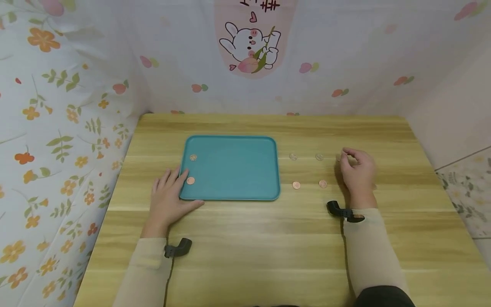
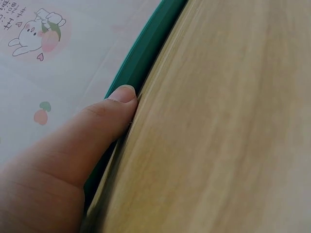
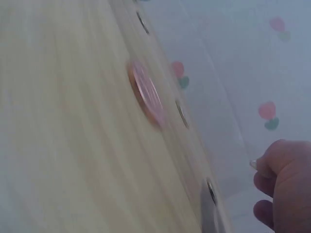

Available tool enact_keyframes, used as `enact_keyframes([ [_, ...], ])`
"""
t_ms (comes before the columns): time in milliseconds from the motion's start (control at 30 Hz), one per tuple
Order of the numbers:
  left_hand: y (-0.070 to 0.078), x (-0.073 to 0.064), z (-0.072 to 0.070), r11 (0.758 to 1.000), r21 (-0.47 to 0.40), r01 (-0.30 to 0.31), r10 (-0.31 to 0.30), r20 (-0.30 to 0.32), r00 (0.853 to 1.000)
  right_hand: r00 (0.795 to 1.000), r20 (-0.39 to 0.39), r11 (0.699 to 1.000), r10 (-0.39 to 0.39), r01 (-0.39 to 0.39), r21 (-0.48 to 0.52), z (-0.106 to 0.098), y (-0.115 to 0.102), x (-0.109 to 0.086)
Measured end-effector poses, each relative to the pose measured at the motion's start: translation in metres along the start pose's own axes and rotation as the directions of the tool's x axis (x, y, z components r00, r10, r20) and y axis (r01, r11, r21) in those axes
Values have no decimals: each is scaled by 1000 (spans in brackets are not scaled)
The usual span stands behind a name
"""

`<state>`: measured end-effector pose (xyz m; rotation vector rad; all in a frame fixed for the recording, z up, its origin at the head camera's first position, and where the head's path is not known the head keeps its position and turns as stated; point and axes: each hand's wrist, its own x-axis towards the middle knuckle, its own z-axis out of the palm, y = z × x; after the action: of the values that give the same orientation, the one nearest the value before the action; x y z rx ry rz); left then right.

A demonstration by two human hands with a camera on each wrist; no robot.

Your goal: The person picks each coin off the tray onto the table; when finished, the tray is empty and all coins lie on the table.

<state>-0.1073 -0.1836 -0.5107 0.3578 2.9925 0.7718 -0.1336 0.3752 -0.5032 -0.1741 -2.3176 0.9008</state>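
Note:
My left hand lies spread at the near left corner of a teal tray; in the left wrist view its thumb presses along the tray's rim. Two copper-toned coins lie inside the tray near its left side. Above the table to the right, my right hand has curled fingers, thumb and forefinger close together. A small pale tip shows at those fingertips in the right wrist view; whether they pinch a coin I cannot tell. A coin lies on the table beneath them.
Between tray and right hand lie two silver coins and two copper coins in two rows. The wooden table backs onto a white printed cloth. Floral cloth hangs along the left.

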Motion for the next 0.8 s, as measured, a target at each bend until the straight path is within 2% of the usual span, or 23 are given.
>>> enact_keyframes([
  [133,-2,-1,0,1000,2,-2,2,3,1000,995,24,993,94,-92,-71,-18,18,0],
  [200,-3,-1,0,1000,5,-3,3,1,1000,985,35,982,170,-167,-90,-25,26,-1],
  [333,-6,-2,-1,1000,6,-7,7,-6,1000,940,37,935,338,-332,-124,-36,40,0],
  [400,-6,-2,-1,1000,7,-8,8,-6,1000,919,27,913,392,-386,-133,-39,44,1],
  [500,-6,-2,-1,1000,8,-5,5,-4,1000,908,11,899,419,-414,-143,-42,47,3],
  [667,-4,-2,-1,1000,10,0,0,1,1000,917,-13,908,398,-396,-140,-42,49,5],
  [800,-2,-1,1,1000,14,-9,9,12,1000,906,-19,898,423,-422,-125,-46,51,4],
])
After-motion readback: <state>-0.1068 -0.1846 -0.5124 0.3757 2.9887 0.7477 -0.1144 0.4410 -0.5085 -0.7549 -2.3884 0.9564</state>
